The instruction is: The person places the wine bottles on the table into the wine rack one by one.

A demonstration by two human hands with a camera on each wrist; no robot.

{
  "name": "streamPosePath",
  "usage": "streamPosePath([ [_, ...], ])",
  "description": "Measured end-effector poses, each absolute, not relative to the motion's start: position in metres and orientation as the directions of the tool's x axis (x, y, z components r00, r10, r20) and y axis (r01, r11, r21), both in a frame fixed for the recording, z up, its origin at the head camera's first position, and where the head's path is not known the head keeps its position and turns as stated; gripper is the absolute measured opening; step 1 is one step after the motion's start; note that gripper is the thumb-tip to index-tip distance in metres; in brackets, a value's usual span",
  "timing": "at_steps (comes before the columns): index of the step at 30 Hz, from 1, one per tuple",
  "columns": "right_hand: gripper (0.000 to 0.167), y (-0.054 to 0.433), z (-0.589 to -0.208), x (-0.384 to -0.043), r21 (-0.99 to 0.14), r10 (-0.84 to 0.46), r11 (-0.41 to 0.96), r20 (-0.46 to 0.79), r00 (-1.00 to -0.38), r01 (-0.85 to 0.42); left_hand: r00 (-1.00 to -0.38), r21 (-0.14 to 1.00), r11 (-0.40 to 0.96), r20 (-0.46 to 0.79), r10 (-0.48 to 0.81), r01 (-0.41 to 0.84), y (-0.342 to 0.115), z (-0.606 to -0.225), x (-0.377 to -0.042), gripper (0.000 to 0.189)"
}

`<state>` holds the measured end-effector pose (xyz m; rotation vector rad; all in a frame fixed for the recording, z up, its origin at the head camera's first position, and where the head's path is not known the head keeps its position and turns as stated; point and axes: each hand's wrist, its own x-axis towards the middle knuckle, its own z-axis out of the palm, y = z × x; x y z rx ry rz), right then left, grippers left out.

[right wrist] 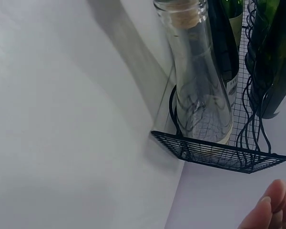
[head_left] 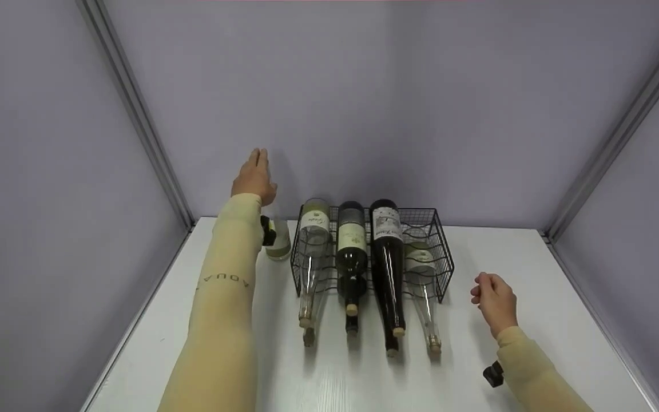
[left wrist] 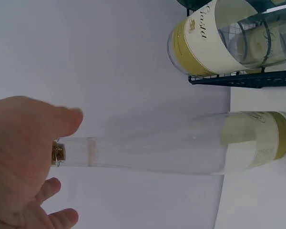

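Note:
My left hand (head_left: 254, 182) is at the top of a clear glass bottle (left wrist: 181, 152), which stands upright on the table left of the rack. Its fingers are extended, and the palm is beside the corked mouth; whether they touch, I cannot tell. In the head view the forearm and hand hide the bottle's neck. A black wire rack (head_left: 447, 252) holds corked bottles in two layers, necks toward me. On top lie a clear bottle (head_left: 314, 220), a green one (head_left: 352, 237) and a dark one (head_left: 388, 257). To the rack's right, my right hand (head_left: 496, 303) hangs loosely curled, holding nothing.
Below, a clear bottle (head_left: 421, 274) lies at the rack's right end, and more necks show under the upper bottles. Bottle necks stick out past the rack's front over the white table (head_left: 329, 383). Grey panels (head_left: 329, 103) rise behind and on both sides.

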<state>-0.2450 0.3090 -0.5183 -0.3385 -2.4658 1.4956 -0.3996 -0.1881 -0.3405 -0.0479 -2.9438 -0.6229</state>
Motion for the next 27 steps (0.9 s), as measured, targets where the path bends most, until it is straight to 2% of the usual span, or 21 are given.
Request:
streamPosePath([
  [6, 0.045, 0.308, -0.516, -0.247, -0.892, 0.327, 0.444, 0.081, -0.942, 0.077, -0.961, 0.487, 0.865, 0.275, -0.021, 0.12, -0.189, -0.342, -0.402, 0.05],
  [12, 0.044, 0.304, -0.513, -0.246, -0.899, 0.295, 0.431, 0.061, -0.953, 0.076, -0.943, 0.61, 0.775, 0.327, -0.057, 0.165, -0.187, -0.352, -0.402, 0.031],
  [18, 0.044, 0.3, -0.511, -0.244, -0.901, 0.297, 0.428, 0.063, -0.953, 0.073, -0.939, 0.731, 0.654, 0.332, -0.093, 0.194, -0.186, -0.364, -0.399, 0.035],
  [27, 0.045, 0.295, -0.514, -0.244, -0.9, 0.271, 0.432, 0.067, -0.96, 0.059, -0.983, 0.867, 0.479, 0.179, -0.043, 0.137, -0.194, -0.393, -0.385, 0.055],
])
